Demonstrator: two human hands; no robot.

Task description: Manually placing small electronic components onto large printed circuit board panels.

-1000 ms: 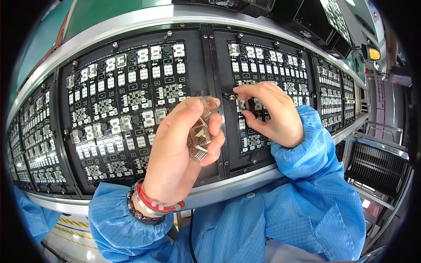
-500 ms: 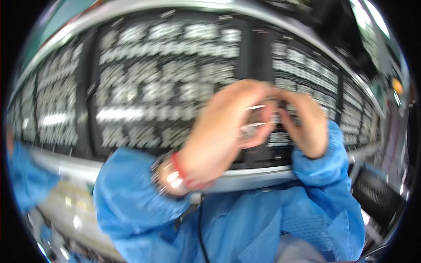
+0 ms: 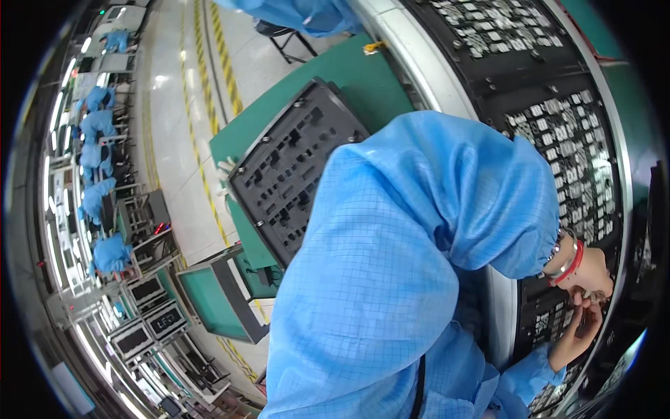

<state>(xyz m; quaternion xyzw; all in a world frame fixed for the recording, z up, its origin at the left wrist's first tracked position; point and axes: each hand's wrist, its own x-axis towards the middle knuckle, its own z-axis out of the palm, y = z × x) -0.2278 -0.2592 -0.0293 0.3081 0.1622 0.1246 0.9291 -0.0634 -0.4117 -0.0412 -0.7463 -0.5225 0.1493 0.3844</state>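
Note:
Both hands are at the far right, close together above a black tray filled with rows of small silvery parts. My left hand, with a red band and a metal bracelet at the wrist, has its fingers curled closed. Just below it in the picture, my right hand has its fingertips pinched against the left hand's fingers. Something small and greyish shows between them, too small to name. My blue left sleeve fills the middle of the view.
A black plate with cut-out slots lies on a green table to the left. A pale metal rail borders the trays. Beyond are a floor with yellow-black stripes and several people in blue. A blue sleeve shows at the top.
My view has swung left, so the hands now appear at the right edge instead of the centre. The green table, slotted plate and floor have come into view. The hands stay together.

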